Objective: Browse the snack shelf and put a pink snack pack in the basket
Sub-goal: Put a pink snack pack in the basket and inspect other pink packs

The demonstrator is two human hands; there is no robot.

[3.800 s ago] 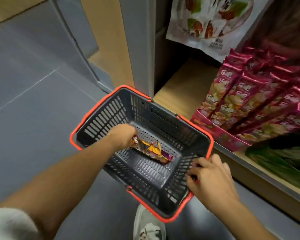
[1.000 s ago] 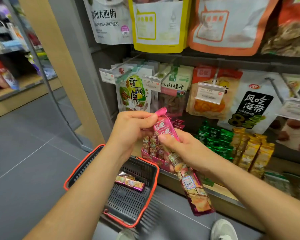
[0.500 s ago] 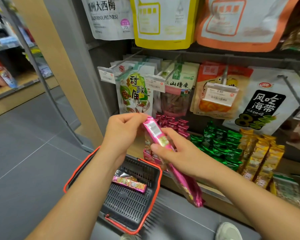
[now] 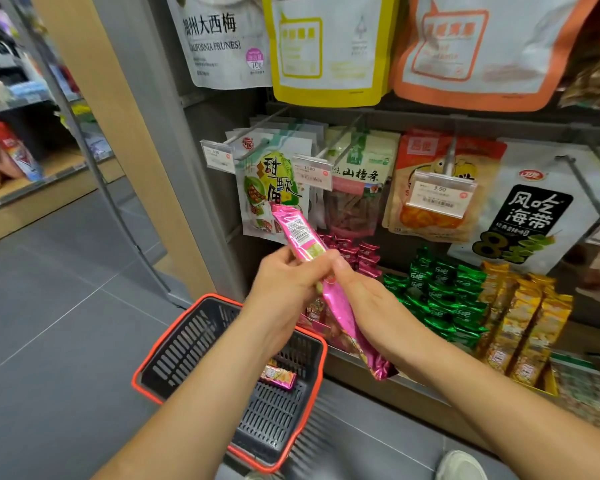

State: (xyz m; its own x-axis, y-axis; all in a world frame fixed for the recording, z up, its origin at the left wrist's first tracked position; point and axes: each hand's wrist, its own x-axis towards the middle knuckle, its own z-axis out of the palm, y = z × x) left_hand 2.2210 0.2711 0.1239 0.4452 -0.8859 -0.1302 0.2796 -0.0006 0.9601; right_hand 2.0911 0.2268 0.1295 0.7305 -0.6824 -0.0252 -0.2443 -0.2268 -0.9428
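Both hands grip the pink snack pack. The left hand curls its fingers round the pack just above the middle. The right hand presses its thumb on the front beside them, and its fingers are hidden behind the wrapper. The pack slants in the air in front of the shelf's front edge, outside the basket, with its upper end to the left. The hands cover its middle, and the label on its upper part is too small to read. Below, the left forearm crosses the basket's far rim and hides part of a wrapped snack lying inside. The basket's near corner is blurred, and what holds the basket up cannot be seen. Behind the hands, more pink packs are only partly visible at the shelf's left end, with green packs and yellow packs to their right. A shoe is cut off by the bottom of the view.
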